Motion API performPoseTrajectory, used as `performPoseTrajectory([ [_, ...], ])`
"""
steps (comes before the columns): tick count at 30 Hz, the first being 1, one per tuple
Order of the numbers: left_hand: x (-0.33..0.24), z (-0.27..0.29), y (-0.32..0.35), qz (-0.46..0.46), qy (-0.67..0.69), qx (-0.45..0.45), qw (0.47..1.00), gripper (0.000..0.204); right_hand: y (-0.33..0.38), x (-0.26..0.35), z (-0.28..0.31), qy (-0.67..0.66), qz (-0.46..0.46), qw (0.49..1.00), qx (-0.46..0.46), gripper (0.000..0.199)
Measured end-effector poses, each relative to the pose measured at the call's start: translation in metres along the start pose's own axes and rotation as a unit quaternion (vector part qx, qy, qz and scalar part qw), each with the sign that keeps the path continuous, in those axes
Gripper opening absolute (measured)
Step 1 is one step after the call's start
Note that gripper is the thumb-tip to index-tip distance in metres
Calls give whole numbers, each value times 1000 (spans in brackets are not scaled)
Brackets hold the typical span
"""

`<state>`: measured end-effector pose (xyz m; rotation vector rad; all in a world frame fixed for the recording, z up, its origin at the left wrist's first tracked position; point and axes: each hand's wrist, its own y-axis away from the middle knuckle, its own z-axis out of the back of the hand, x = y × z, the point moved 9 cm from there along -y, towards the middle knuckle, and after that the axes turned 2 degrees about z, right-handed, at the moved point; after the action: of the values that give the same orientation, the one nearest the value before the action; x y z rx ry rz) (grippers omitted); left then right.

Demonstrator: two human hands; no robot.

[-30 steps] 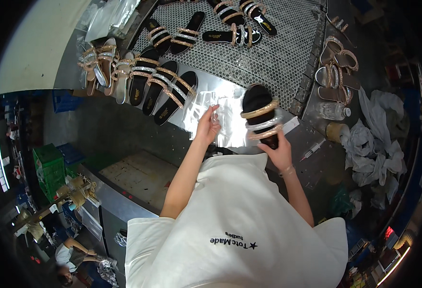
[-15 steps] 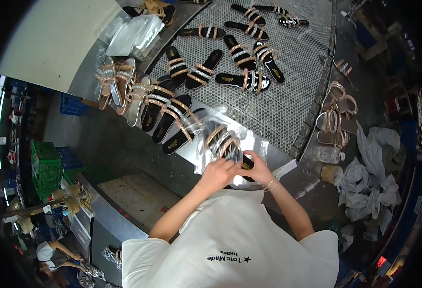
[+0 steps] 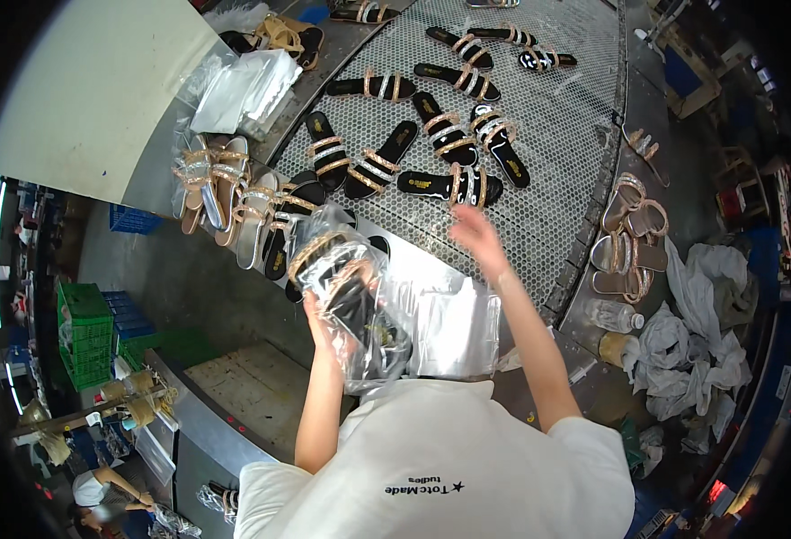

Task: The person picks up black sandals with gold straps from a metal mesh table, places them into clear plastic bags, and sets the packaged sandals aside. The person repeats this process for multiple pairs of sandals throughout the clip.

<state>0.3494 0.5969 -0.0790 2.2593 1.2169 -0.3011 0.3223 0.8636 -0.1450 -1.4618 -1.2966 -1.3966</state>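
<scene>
Left hand clamps clear bag with black sandals inside — we keep it raised off table edge. Right hand open, empty — reaching toward sandal on mesh belt.

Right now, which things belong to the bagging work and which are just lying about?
In use:
- left hand holding the bagged sandals
- right hand reaching over the black sandals on the mesh
- stack of clear bags

Lying about:
- white rags
- plastic bottle
- green crates
</scene>
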Motion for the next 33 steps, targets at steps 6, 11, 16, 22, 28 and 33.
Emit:
performPoseTrajectory([
  [6,5,11,4,9,21,-105,994,72,-79,-95,111,1,-174,972,-159,63],
  [11,-6,34,21,-5,-14,-104,994,74,-34,13,59,-9,34,985,-166,22],
  [16,15,37,27,37,-33,-34,998,69,33,78,6,-103,113,988,17,25],
  [22,54,27,48,88,-62,-9,994,71,77,98,-56,63,101,987,104,35],
  [28,56,58,74,74,-151,-19,986,67,97,103,-95,-80,38,995,35,26],
  [33,-29,124,197,-95,-38,-428,898,57,105,60,-33,29,72,995,-64,18],
])
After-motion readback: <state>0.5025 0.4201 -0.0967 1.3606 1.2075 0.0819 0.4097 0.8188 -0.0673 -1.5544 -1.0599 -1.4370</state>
